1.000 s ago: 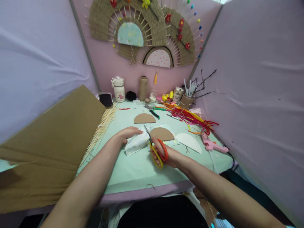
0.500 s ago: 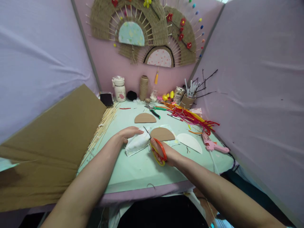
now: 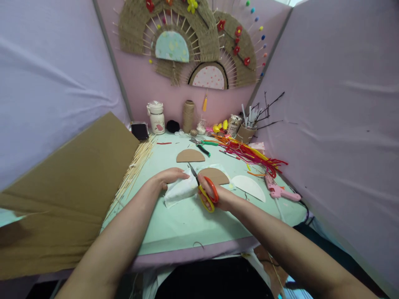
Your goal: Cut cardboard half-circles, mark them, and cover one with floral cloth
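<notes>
My right hand grips a pair of scissors with one red-orange and one yellow handle loop. Their blades point away from me and lie against a pale cloth. My left hand pinches that cloth at its far left edge, thumb and fingers closed on it. Just beyond the scissors, a brown cardboard half-circle rests on patterned fabric, partly behind my right hand. A white half-circle lies to the right. Farther back is another cardboard half-circle.
Thin bamboo sticks and a large cardboard sheet lie at left. Green-handled pliers, colourful pipe cleaners and a pink glue gun are at right. A bottle and twine spool stand at the back.
The scissors have lifted slightly, and more of their blades shows above the cloth. The cloth has shifted a little under my left hand, which stays nearly in place.
</notes>
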Demonstrator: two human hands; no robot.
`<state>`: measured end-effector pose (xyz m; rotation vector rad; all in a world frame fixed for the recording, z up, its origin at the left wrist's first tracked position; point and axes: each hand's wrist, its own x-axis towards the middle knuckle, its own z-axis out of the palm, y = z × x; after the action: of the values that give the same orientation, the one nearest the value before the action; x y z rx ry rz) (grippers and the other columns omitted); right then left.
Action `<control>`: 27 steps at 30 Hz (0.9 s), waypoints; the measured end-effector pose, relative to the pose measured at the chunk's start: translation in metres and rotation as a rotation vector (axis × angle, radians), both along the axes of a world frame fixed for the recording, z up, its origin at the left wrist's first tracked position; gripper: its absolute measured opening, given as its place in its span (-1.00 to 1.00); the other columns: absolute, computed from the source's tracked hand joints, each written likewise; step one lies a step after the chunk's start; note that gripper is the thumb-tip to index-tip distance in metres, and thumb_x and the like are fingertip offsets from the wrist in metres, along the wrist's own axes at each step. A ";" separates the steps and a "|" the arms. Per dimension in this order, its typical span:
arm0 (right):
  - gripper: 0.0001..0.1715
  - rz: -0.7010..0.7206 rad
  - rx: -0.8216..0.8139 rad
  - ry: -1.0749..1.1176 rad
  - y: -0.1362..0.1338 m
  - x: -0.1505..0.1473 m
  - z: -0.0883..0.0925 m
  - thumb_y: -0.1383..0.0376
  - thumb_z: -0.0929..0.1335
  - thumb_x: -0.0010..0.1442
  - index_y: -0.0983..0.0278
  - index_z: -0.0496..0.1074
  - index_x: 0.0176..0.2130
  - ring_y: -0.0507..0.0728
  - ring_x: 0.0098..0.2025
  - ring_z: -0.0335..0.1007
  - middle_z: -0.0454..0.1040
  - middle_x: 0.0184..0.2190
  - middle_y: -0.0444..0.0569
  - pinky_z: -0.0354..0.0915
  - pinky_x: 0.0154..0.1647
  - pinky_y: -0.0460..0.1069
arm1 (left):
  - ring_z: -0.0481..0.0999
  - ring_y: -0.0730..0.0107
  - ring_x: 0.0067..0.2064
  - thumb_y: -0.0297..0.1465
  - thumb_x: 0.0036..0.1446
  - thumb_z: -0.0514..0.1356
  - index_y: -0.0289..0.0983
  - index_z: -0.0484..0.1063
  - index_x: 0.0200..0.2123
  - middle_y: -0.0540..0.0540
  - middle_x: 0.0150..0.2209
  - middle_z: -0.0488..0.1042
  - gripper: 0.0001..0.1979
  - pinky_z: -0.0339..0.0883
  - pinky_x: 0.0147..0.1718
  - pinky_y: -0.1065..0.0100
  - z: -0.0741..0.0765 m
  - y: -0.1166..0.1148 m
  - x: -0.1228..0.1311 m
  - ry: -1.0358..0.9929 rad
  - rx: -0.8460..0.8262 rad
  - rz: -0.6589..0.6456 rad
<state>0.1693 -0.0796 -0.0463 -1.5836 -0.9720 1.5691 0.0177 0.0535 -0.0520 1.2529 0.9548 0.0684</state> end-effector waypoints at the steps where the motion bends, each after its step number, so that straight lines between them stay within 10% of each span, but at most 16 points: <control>1: -0.30 -0.002 0.017 -0.022 0.000 0.000 -0.002 -0.34 0.17 0.11 0.22 0.23 -0.48 -0.04 -0.78 0.02 0.16 -0.77 -0.25 0.03 -0.78 -0.12 | 0.47 0.36 -0.55 -0.30 -0.18 0.36 -0.28 0.45 -0.45 0.01 -0.55 0.53 -0.77 0.22 -0.60 0.42 0.001 -0.001 0.000 0.002 0.004 0.000; 14: -0.33 0.059 0.195 -0.006 -0.004 0.016 0.000 -0.30 0.20 0.13 0.25 0.27 -0.39 -0.06 -0.75 0.03 0.18 -0.73 -0.27 -0.01 -0.76 -0.15 | 0.43 0.38 -0.60 -0.24 -0.09 0.30 -0.23 0.48 -0.34 0.02 -0.53 0.52 -0.76 0.10 -0.68 0.45 0.016 0.010 -0.017 0.117 0.176 0.061; 21: -0.27 -0.307 0.428 0.171 0.029 0.051 0.013 -0.37 0.24 0.02 0.24 0.25 -0.39 -0.09 -0.75 -0.02 0.14 -0.72 -0.29 -0.03 -0.79 -0.16 | 0.52 0.00 -0.06 -0.33 0.10 0.11 -0.32 0.44 -0.13 -0.26 -0.12 0.54 -0.71 0.39 -0.27 0.30 0.025 0.026 -0.036 0.435 0.753 0.477; 27: -0.32 -0.545 0.655 0.207 0.057 0.082 0.008 -0.33 0.25 0.06 0.22 0.24 -0.40 -0.09 -0.75 0.01 0.14 -0.71 -0.29 0.01 -0.79 -0.18 | 0.22 -0.09 0.25 -0.38 0.11 0.14 -0.37 0.16 0.21 -0.38 0.19 0.27 -0.42 0.12 0.17 -0.01 0.010 0.025 -0.027 0.668 1.331 0.666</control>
<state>0.2515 -0.0227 -0.0382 -1.0692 -0.7455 0.8861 -0.0096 0.0788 -0.0424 2.1413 2.0399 0.9914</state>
